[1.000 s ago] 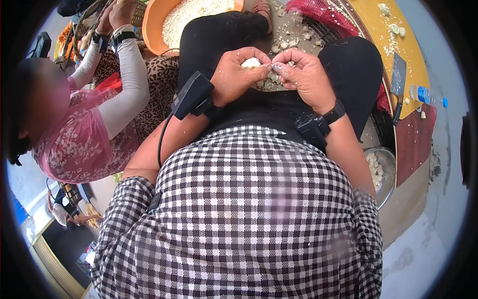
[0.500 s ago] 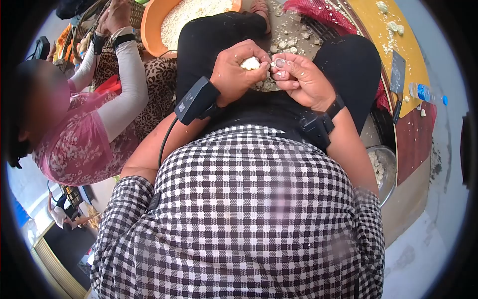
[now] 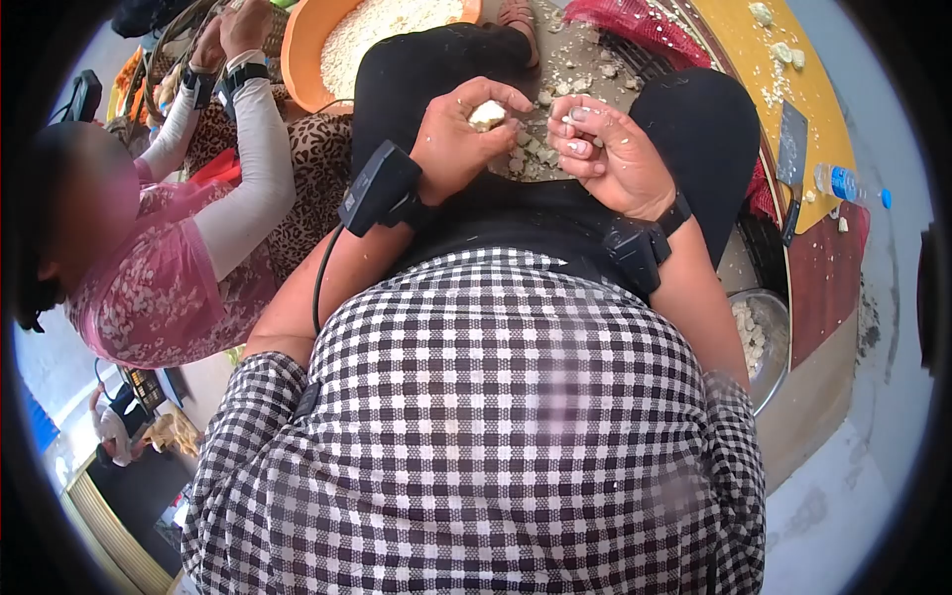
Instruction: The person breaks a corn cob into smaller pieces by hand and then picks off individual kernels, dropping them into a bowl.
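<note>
A pale, whitish lump (image 3: 487,115) sits in my left hand (image 3: 461,139), between the thumb and curled fingers. Apart from it, to the right, my right hand (image 3: 620,154) is raised with its thumb pressed to the fingers; a small white bit (image 3: 568,120) shows at the fingertips. Both hands are above my lap, between my knees. Below them the ground is strewn with pale scraps (image 3: 538,154).
An orange basin (image 3: 299,59) of white pieces stands ahead at left. A co-worker in pink (image 3: 169,307) sits at left. At right are a yellow board (image 3: 828,109), a cleaver (image 3: 791,149), a bottle (image 3: 848,185) and a metal bowl (image 3: 778,342).
My hands have moved apart, the left one opening slightly around the lump. The co-worker's hands have shifted a little.
</note>
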`<state>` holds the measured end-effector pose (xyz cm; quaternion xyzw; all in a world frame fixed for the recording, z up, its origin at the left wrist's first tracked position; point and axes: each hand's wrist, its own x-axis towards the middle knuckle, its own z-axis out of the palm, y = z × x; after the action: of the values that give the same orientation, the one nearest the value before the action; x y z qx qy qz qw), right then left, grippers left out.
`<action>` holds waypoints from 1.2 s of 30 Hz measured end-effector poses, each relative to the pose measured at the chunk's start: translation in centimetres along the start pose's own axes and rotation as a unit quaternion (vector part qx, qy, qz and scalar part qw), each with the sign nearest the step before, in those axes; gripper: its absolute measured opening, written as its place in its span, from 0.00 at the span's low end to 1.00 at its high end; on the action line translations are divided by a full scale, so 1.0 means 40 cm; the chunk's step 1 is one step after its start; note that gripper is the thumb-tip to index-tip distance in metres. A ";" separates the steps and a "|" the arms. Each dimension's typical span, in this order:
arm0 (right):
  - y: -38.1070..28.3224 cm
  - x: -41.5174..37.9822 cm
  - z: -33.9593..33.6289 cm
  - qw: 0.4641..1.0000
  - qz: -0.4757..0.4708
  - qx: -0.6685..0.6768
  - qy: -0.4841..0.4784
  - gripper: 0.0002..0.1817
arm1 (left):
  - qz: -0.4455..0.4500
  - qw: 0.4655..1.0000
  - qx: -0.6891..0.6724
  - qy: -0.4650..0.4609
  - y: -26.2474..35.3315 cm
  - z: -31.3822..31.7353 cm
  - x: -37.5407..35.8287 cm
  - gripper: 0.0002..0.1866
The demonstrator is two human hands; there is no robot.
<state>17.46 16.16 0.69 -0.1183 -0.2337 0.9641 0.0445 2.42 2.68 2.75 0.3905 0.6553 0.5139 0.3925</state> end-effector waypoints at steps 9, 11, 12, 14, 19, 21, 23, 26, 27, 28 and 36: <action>0.027 0.018 0.007 0.985 -0.029 -0.156 0.066 0.08 | -0.092 0.981 -0.128 -0.114 0.025 0.004 -0.011 0.30; 0.031 0.023 0.003 0.984 -0.036 -0.160 0.067 0.08 | -0.050 0.988 -0.078 -0.125 0.022 0.009 -0.009 0.32; 0.033 0.025 -0.001 0.985 -0.041 -0.153 0.065 0.09 | -0.015 0.992 -0.016 -0.124 0.019 0.010 -0.010 0.32; 0.030 0.026 -0.004 0.986 -0.042 -0.147 0.070 0.09 | 0.027 0.984 0.108 -0.139 0.030 0.008 -0.011 0.34; 0.025 0.020 0.002 0.988 -0.020 -0.120 0.092 0.08 | 0.001 0.994 0.057 -0.089 0.053 0.019 -0.021 0.30; 0.019 0.022 0.001 0.990 -0.021 -0.110 0.080 0.08 | -0.022 0.997 -0.004 -0.070 0.044 0.019 -0.017 0.28; 0.019 0.022 -0.001 0.991 -0.018 -0.105 0.075 0.08 | -0.024 0.997 -0.005 -0.074 0.029 0.013 -0.018 0.27; 0.020 0.023 0.000 0.991 -0.020 -0.102 0.080 0.08 | -0.028 0.997 -0.006 -0.074 0.024 0.009 -0.020 0.25; 0.021 0.023 0.004 0.991 -0.026 -0.102 0.083 0.08 | -0.020 0.997 -0.008 -0.073 0.021 0.010 -0.020 0.25; 0.022 0.023 0.007 0.991 -0.032 -0.103 0.085 0.08 | -0.010 0.997 -0.010 -0.073 0.017 0.010 -0.017 0.24; 0.020 0.035 0.006 0.993 -0.018 -0.102 0.064 0.07 | -0.002 0.997 -0.034 -0.064 0.010 0.002 -0.020 0.25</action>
<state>16.03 15.54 0.24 -0.1799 -0.3297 0.9246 0.0643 2.84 2.04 3.23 0.4078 0.6120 0.5089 0.4475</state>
